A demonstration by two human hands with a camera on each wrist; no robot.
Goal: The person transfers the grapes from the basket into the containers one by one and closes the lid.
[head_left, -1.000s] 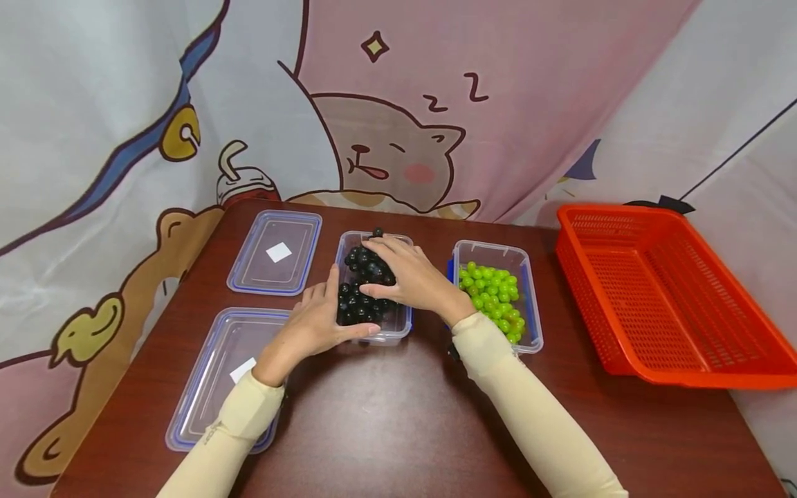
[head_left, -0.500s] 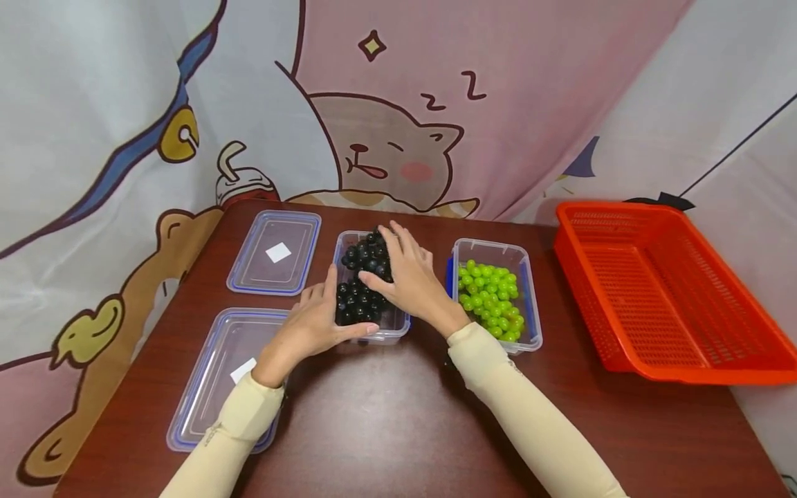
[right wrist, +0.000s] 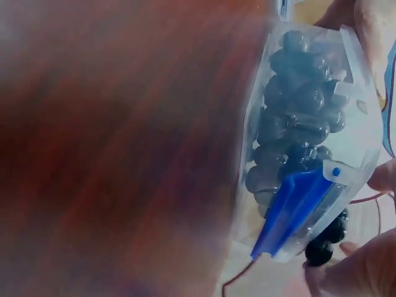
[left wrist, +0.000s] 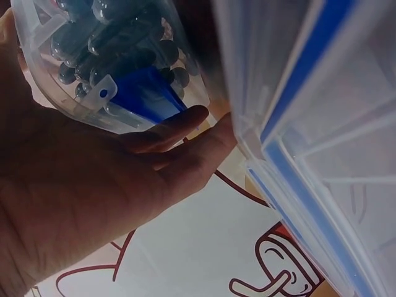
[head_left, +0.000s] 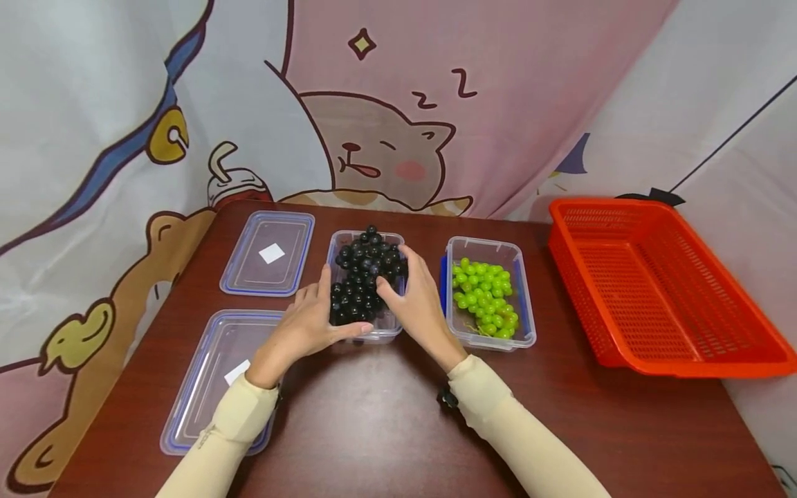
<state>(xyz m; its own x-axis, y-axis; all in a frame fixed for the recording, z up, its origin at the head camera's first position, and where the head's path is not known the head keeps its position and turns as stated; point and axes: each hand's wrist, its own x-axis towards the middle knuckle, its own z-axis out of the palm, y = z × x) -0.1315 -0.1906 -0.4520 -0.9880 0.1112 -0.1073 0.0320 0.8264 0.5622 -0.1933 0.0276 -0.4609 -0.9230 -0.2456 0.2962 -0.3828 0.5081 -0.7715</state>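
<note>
A bunch of black grapes (head_left: 361, 273) fills a clear plastic container (head_left: 389, 324) and rises above its rim, with some grapes over the right edge. My left hand (head_left: 300, 328) rests along the container's left wall, fingers straight and thumb across the near rim; its fingers (left wrist: 185, 154) lie near the blue clip (left wrist: 148, 96) in the left wrist view. At the right rim, my right hand (head_left: 418, 304) pinches some of the grapes between thumb and fingers. In the right wrist view, dark grapes (right wrist: 328, 238) poke out beside its fingertips (right wrist: 318, 278).
A second clear container (head_left: 529, 318) holds green grapes (head_left: 488, 294) to the right. Beyond it stands a red plastic basket (head_left: 660, 297). Two clear lids, a smaller one (head_left: 292, 235) and a larger one (head_left: 199, 387), lie on the left of the table (head_left: 373, 422).
My right hand has drawn back from the top of the black grapes to the right rim, uncovering more of the bunch. The left hand stays at the container. The head view has shifted slightly.
</note>
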